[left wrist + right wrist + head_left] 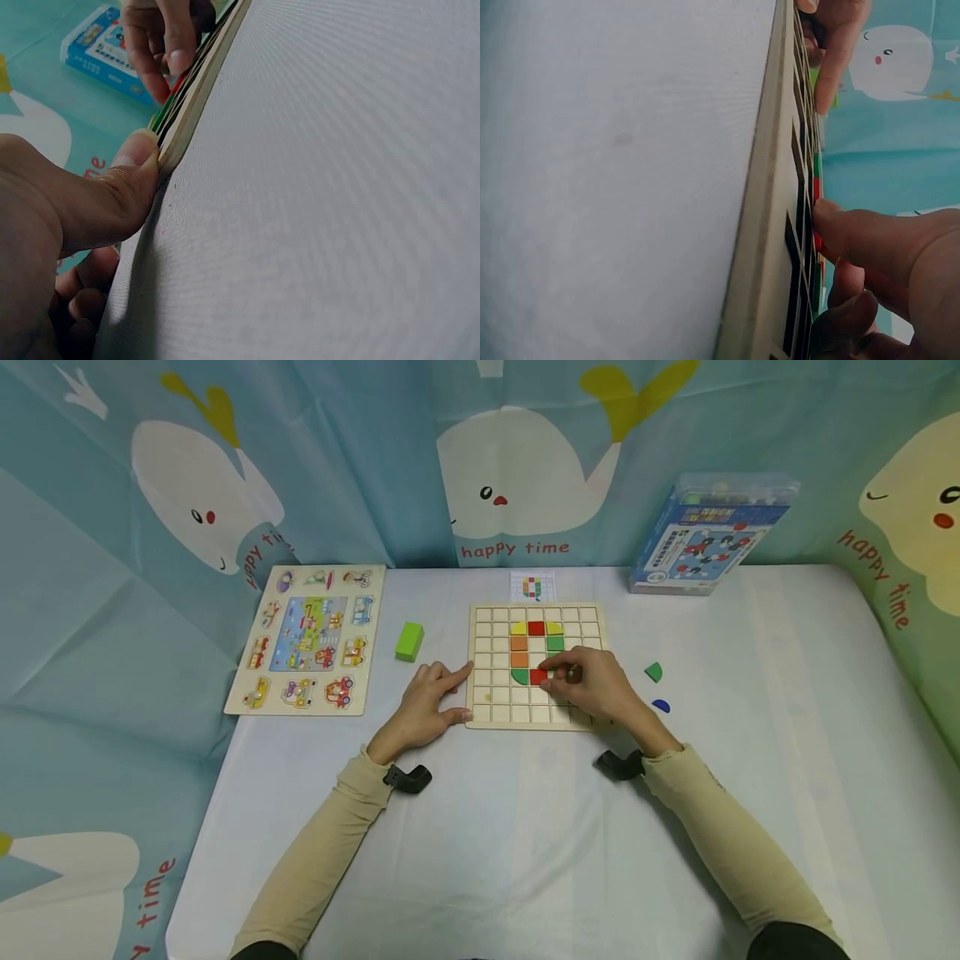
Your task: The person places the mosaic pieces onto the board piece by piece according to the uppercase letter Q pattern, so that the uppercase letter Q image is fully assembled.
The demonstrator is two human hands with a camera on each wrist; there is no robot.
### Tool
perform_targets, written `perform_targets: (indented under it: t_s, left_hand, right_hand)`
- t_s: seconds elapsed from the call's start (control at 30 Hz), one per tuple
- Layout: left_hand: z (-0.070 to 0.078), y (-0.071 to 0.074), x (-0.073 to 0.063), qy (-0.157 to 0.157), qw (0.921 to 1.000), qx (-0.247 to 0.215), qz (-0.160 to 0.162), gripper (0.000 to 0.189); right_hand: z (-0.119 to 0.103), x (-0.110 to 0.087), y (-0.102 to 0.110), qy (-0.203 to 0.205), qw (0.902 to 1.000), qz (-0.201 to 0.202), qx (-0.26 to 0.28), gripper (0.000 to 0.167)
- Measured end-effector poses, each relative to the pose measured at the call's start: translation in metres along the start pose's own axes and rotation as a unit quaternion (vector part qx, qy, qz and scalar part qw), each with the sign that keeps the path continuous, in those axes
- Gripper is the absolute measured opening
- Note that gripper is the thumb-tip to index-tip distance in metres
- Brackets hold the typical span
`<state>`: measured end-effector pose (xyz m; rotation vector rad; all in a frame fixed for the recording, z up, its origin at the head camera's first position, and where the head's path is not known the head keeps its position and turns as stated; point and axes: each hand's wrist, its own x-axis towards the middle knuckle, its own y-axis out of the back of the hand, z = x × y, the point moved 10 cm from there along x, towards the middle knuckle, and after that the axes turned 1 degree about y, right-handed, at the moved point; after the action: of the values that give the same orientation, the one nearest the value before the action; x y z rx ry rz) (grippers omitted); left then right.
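A wooden grid board (498, 710) lies on the table, holding a ring of coloured tiles. Yellow quarter-round tiles, a red square (536, 628), orange squares (519, 644), a green square (555, 644) and a green quarter-round (520, 677) sit in its cells. My right hand (592, 683) pinches a red square tile (537, 677) between thumb and index finger at the ring's lower side; its palm hides cells at the board's right. Against the board's left edge, my left hand (422, 706) rests its spread thumb and index finger. The left wrist view shows that thumb (135, 161) touching the board's corner.
Behind the board lies a small pattern card (532, 586). A green block (409, 642) and a vehicle puzzle board (303, 639) are to the left. At right lie a green quarter-round (654, 672) and a blue half-round (661, 705); a blue box (708, 539) stands behind.
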<state>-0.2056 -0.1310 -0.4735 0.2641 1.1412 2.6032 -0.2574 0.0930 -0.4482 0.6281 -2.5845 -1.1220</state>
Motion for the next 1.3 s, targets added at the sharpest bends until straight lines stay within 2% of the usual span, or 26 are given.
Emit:
perform_targets:
  t_s: [0.3, 0.43, 0.57, 0.9, 1.03, 1.17, 1.3]
  left_hand:
    - [0.000, -0.001, 0.001, -0.002, 1.0000, -0.001, -0.001, 0.083]
    - [-0.001, -0.002, 0.001, -0.003, 1.0000, -0.001, 0.000, 0.083]
    - [-0.001, -0.002, 0.000, -0.003, 1.0000, -0.002, 0.001, 0.083]
    - [0.000, -0.001, -0.001, 0.000, 1.0000, 0.000, 0.002, 0.083]
    - [0.000, -0.001, -0.001, 0.002, 1.0000, 0.001, 0.002, 0.084]
    - [0.002, 0.000, -0.001, -0.001, 1.0000, 0.000, 0.002, 0.083]
    - [0.001, 0.000, -0.001, -0.001, 1.0000, 0.001, 0.003, 0.083]
  right_hand:
    - [0.000, -0.002, 0.005, 0.012, 0.9998, 0.012, -0.007, 0.024]
    - [0.006, -0.006, 0.019, 0.016, 0.9993, 0.034, 0.000, 0.027]
    - [0.016, -0.012, 0.040, 0.011, 0.9981, 0.060, -0.002, 0.023]
    - [0.048, -0.035, 0.086, -0.042, 0.9943, 0.092, -0.032, 0.024]
    - [0.066, -0.044, 0.099, -0.060, 0.9946, 0.078, -0.035, 0.030]
    - [0.088, -0.053, 0.110, -0.097, 0.9920, 0.061, -0.054, 0.036]
    - [0.103, -0.060, 0.115, -0.124, 0.9887, 0.045, -0.072, 0.038]
